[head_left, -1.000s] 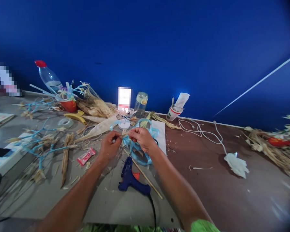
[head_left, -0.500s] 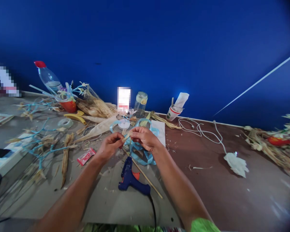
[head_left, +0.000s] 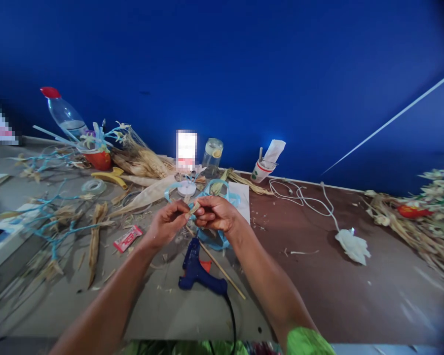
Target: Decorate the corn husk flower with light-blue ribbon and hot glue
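A small pale piece of dried husk (head_left: 193, 210) is pinched between my two hands above the middle of the table. My left hand (head_left: 168, 222) grips its near left end between thumb and fingers. On the other end, my right hand (head_left: 216, 213) is closed with thumb and fingertips together. Light blue ribbon (head_left: 218, 239) lies in loops under and behind my hands. Just below them rests a dark blue glue gun (head_left: 200, 271), its nozzle pointing away from me, with a thin wooden stick (head_left: 225, 275) alongside.
Blue-wrapped stems with husk flowers (head_left: 55, 229) spread over the left side. Behind stand a red-capped bottle (head_left: 64, 113), a red cup (head_left: 98, 159), a glass jar (head_left: 212, 154) and a white cup (head_left: 262, 170). A white cable (head_left: 303, 195) and dried stalks (head_left: 395, 222) lie to the right.
My hands have drawn closer together around the husk piece, and the fingers of my right hand have curled in more. The whole view has shifted slightly.
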### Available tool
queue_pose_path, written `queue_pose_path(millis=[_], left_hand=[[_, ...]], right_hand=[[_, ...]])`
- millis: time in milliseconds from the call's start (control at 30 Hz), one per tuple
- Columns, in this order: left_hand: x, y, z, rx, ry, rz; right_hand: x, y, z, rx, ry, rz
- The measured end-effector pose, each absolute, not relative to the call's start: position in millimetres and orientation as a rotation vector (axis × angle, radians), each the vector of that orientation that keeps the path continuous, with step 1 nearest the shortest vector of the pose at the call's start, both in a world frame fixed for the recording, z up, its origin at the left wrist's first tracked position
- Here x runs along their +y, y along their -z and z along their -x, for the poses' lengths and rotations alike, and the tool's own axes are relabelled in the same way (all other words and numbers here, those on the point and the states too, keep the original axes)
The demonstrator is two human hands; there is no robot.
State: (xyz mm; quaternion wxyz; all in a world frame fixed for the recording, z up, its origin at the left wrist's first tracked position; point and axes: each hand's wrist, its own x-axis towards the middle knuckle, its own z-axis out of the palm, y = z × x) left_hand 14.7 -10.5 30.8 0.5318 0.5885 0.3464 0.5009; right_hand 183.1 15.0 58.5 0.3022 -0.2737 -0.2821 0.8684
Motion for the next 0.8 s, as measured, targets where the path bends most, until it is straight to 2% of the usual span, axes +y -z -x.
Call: queue_pose_path(millis=[300,567,800], left_hand=[[-4.3,-17.3,-14.6,0.913,-1.264,-1.509],[-1.2,-18.4,-15.7,1.033,-1.317,-1.301],[3.5,-13.8,-13.4,1.154,-1.349,-1.283]], right_hand=[[12.7,-58.4,-182.9,-0.824,-2.030,0.888],[17.8,-65.4,-199.9,-0.779,-1.786,0.837],[9.3,-78.3,-203.0,-1.244,-1.466,1.157]])
